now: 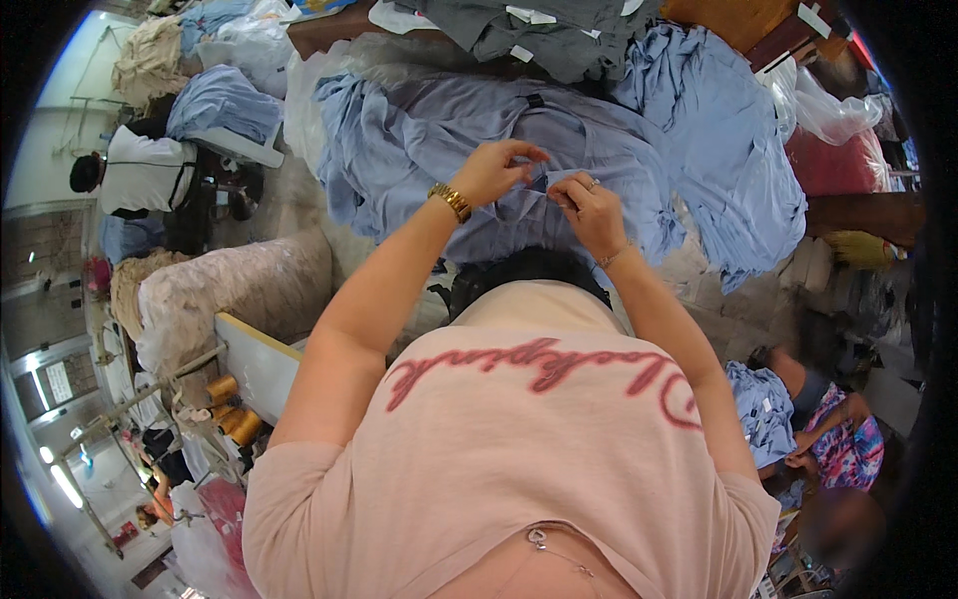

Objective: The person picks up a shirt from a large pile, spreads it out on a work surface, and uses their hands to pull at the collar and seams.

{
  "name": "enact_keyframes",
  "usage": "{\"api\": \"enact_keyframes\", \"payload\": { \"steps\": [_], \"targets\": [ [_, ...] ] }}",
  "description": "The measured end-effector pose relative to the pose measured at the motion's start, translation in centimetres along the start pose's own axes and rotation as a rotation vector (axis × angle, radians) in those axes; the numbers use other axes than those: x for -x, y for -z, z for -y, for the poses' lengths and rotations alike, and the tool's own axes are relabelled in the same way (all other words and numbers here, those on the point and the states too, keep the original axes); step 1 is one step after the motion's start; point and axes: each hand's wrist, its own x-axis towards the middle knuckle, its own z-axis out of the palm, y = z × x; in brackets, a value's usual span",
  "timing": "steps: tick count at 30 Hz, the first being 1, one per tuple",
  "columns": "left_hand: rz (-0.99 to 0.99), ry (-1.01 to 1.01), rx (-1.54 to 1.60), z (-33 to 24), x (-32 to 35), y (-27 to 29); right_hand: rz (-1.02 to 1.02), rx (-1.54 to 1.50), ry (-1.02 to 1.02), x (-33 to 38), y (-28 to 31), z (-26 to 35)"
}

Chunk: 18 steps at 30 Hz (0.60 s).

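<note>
A light blue garment lies crumpled in front of me, spread over my lap and the surface beyond it. My right hand is closed in a pinch on a small fold of this garment; the fingers cover most of what they grip. Just to its left, my left hand hovers over the cloth with fingers stretched and apart, holding nothing I can see. A small dark spot, perhaps a label, shows on the fabric between the two hands. Another dark tag sits farther up on the garment.
More blue cloth hangs at the right. Dark grey garments with white tags are piled at the far side. A plastic-wrapped roll and thread cones stand left. People sit at left and lower right, among blue cloth.
</note>
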Motion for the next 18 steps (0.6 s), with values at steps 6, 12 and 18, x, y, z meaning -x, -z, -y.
{"api": "enact_keyframes", "payload": {
  "steps": [6,12,18],
  "targets": [
    [0.124,-0.556,-0.918,-1.6,-1.0,0.3,-0.020,-0.042,-0.063,0.6,-0.3,0.3],
    [0.263,-0.527,-1.248,-3.5,-1.0,0.0,-0.027,-0.059,-0.126,1.1,-0.2,0.3],
    [0.325,-0.195,-0.983,-4.9,-1.7,0.4,-0.042,-0.110,-0.191,1.6,-0.4,0.2]
  ]
}}
